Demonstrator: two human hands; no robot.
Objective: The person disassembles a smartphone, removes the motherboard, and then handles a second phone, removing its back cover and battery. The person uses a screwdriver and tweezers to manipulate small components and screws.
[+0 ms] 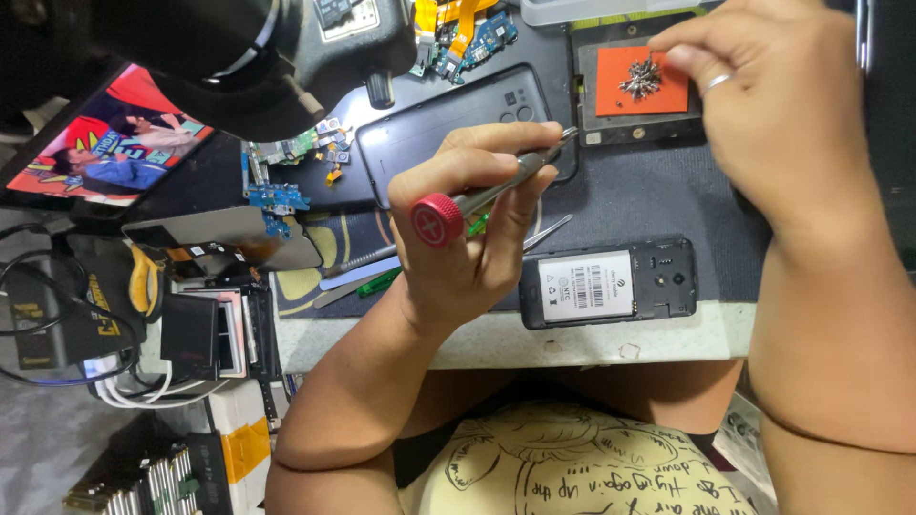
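My left hand (472, 215) grips a screwdriver (496, 191) with a red cap and metal shaft; its tip points up right, over the lower corner of a black phone back cover (429, 129). My right hand (778, 105), with a ring on one finger, reaches to a red magnetic pad (611, 81) with a pile of small screws (640, 78) on it. Its fingertips pinch right beside the pile, and I cannot tell if they hold a screw. A small black phone (658, 281) lies open-backed with a white label near the bench's front edge.
Flex cables and small circuit boards (458, 33) lie at the top. Tweezers (546, 233) and pry tools (358, 262) rest beneath my left hand. A phone showing a colourful picture (105, 143), a black lamp head (258, 57), cables (57, 315) and parts crowd the left.
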